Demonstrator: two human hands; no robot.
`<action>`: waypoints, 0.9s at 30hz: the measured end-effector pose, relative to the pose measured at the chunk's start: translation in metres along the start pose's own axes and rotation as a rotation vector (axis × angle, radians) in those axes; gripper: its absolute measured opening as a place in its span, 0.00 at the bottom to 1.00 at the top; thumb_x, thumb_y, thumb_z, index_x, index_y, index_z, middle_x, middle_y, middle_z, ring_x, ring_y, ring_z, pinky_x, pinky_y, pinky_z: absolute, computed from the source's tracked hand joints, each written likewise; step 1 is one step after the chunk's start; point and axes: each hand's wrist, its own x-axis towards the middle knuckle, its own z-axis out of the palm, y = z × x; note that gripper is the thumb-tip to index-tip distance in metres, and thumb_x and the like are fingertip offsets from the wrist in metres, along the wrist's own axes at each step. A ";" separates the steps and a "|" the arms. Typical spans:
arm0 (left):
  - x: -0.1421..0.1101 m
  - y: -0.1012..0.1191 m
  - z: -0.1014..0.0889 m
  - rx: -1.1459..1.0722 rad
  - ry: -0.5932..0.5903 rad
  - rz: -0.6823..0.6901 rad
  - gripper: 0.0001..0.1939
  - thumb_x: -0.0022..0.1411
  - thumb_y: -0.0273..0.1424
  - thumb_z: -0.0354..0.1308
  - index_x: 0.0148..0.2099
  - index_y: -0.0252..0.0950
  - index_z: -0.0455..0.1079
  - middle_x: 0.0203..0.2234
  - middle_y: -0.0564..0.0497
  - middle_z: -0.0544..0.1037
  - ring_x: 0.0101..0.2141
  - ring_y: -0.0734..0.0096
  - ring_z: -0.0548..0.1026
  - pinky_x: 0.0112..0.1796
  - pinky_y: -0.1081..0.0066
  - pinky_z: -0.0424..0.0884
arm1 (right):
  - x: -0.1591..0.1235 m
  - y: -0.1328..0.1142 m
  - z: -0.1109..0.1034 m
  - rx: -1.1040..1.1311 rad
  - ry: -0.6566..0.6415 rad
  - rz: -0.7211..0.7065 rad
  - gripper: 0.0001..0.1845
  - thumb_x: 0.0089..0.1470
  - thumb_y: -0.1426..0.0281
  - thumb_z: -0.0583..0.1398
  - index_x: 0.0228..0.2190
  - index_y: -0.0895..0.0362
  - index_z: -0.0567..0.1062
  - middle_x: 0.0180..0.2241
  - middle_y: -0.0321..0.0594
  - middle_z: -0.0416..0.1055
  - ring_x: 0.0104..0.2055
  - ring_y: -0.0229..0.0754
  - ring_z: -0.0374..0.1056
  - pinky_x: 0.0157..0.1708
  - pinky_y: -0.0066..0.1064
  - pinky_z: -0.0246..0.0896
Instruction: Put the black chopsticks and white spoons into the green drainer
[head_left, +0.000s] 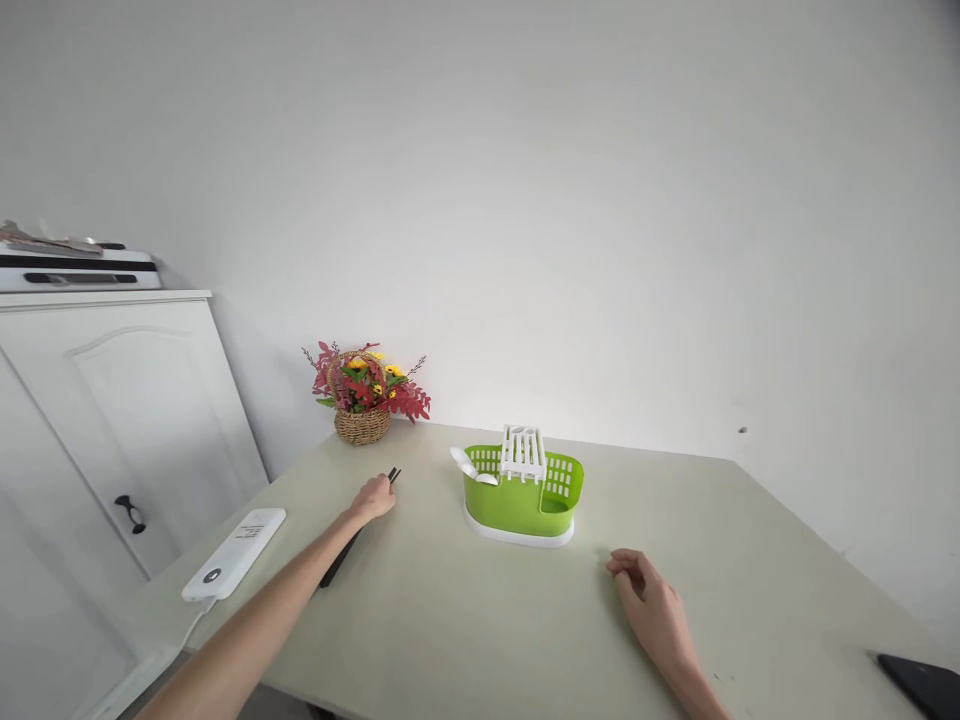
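My left hand (373,498) is closed around a pair of black chopsticks (343,560) over the left part of the table. Their thin tips stick out past my fingers, and the thick ends slant back beneath my forearm. Right of it stands a green cutlery basket (504,510) with a white base and a white slotted rack (523,452) across its top. White spoons (463,462) lean in the basket's left side. My right hand (651,608) rests on the table to the basket's right, fingers loosely curled and thumb a little apart, holding nothing visible.
A wicker basket of artificial flowers (362,425) stands at the back left. A white power-bank-like device (236,555) with a cable lies on the left edge, beside a white cabinet (161,400). A black phone-like object (926,685) sits at the right. The wall borders the table's back.
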 end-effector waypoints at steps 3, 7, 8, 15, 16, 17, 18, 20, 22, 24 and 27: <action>-0.007 0.000 0.000 0.101 -0.016 0.072 0.14 0.66 0.31 0.53 0.51 0.30 0.70 0.47 0.27 0.79 0.39 0.48 0.82 0.36 0.63 0.74 | -0.001 -0.001 -0.001 -0.005 -0.001 0.007 0.17 0.53 0.58 0.54 0.39 0.52 0.75 0.39 0.41 0.81 0.40 0.47 0.77 0.41 0.36 0.69; -0.016 0.004 0.003 0.203 -0.009 0.171 0.16 0.63 0.30 0.56 0.52 0.31 0.69 0.46 0.28 0.79 0.43 0.44 0.82 0.41 0.58 0.74 | -0.003 -0.002 -0.002 -0.017 -0.028 0.008 0.16 0.53 0.58 0.54 0.38 0.51 0.76 0.38 0.40 0.81 0.39 0.46 0.76 0.41 0.35 0.68; -0.019 0.005 0.005 0.224 0.003 0.191 0.17 0.63 0.31 0.56 0.53 0.30 0.68 0.46 0.27 0.79 0.46 0.41 0.80 0.44 0.57 0.73 | -0.003 -0.003 -0.003 -0.021 -0.040 0.004 0.16 0.53 0.58 0.54 0.37 0.51 0.76 0.38 0.40 0.81 0.39 0.46 0.76 0.40 0.35 0.68; -0.026 0.005 0.014 0.329 0.044 0.239 0.17 0.64 0.29 0.55 0.54 0.29 0.68 0.47 0.25 0.79 0.50 0.39 0.78 0.49 0.53 0.69 | -0.005 -0.001 -0.006 -0.049 -0.074 0.002 0.16 0.54 0.59 0.54 0.38 0.51 0.76 0.39 0.40 0.80 0.37 0.45 0.75 0.40 0.34 0.67; -0.025 0.004 0.013 0.338 0.046 0.239 0.17 0.65 0.29 0.54 0.54 0.29 0.68 0.47 0.25 0.79 0.50 0.39 0.78 0.49 0.53 0.69 | -0.005 0.000 -0.006 -0.049 -0.074 0.002 0.16 0.54 0.59 0.54 0.38 0.51 0.76 0.39 0.40 0.80 0.37 0.45 0.75 0.40 0.34 0.67; -0.025 0.004 0.012 0.345 0.047 0.239 0.17 0.66 0.29 0.54 0.55 0.29 0.68 0.47 0.25 0.79 0.50 0.39 0.78 0.49 0.54 0.69 | -0.005 0.000 -0.006 -0.049 -0.074 0.002 0.16 0.54 0.59 0.54 0.38 0.51 0.76 0.39 0.39 0.80 0.38 0.44 0.75 0.40 0.34 0.67; -0.024 0.003 0.011 0.350 0.048 0.238 0.17 0.66 0.29 0.53 0.55 0.28 0.68 0.47 0.25 0.79 0.50 0.40 0.78 0.49 0.54 0.69 | -0.005 0.000 -0.006 -0.048 -0.074 0.002 0.16 0.54 0.59 0.54 0.38 0.51 0.76 0.39 0.39 0.80 0.38 0.44 0.75 0.40 0.34 0.66; -0.023 0.004 0.009 0.350 0.053 0.235 0.16 0.68 0.31 0.53 0.55 0.29 0.69 0.46 0.26 0.79 0.50 0.41 0.78 0.50 0.55 0.68 | -0.005 0.001 -0.005 -0.048 -0.073 0.002 0.16 0.54 0.59 0.53 0.38 0.52 0.76 0.39 0.40 0.80 0.38 0.45 0.75 0.40 0.34 0.66; -0.024 0.005 0.007 0.337 0.062 0.228 0.16 0.69 0.33 0.53 0.54 0.30 0.69 0.45 0.28 0.80 0.49 0.43 0.78 0.50 0.55 0.68 | -0.006 0.000 -0.005 -0.048 -0.072 -0.001 0.16 0.55 0.59 0.53 0.39 0.52 0.76 0.39 0.40 0.80 0.38 0.45 0.75 0.41 0.34 0.66; -0.026 0.008 0.006 0.314 0.083 0.226 0.16 0.69 0.34 0.53 0.53 0.30 0.70 0.44 0.29 0.80 0.48 0.42 0.78 0.50 0.54 0.68 | -0.006 0.000 -0.005 -0.049 -0.072 -0.006 0.16 0.54 0.59 0.53 0.39 0.52 0.76 0.39 0.40 0.80 0.39 0.45 0.75 0.41 0.34 0.67; -0.031 0.018 0.004 0.258 0.157 0.254 0.18 0.68 0.36 0.54 0.52 0.26 0.70 0.48 0.24 0.76 0.52 0.36 0.74 0.52 0.50 0.65 | -0.006 -0.001 -0.006 -0.054 -0.072 -0.011 0.16 0.54 0.59 0.53 0.38 0.52 0.76 0.39 0.40 0.80 0.38 0.45 0.76 0.40 0.34 0.67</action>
